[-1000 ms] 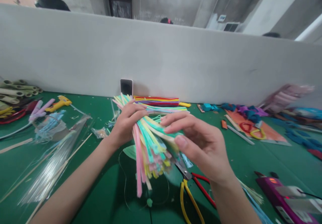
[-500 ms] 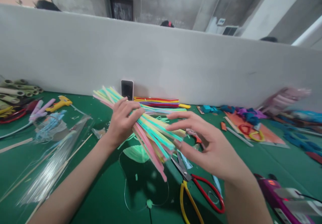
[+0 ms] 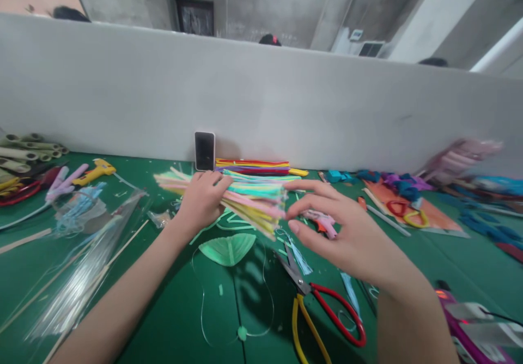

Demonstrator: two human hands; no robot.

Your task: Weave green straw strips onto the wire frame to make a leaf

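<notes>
My left hand is closed round the middle of a bundle of pastel pipe cleaners in yellow, pink and turquoise, held nearly level above the table. At the bundle's right end, my right hand has its fingers apart, with the fingertips close to the stem ends; whether they touch is unclear. Below the bundle lies a green leaf-shaped piece, with a thin loop of wire and a small green knob nearby. Scissors with one red and one yellow handle lie under my right hand, blades parted.
A phone leans against the white partition, beside more pipe cleaners. To the left are a yellow glue gun, clear glue sticks or plastic sleeves and bamboo tubes. A purple power strip sits at the right front.
The bundle has swung from slanting down to the right to nearly level, and its right end has risen. My right hand remains at that end, fingers still apart.
</notes>
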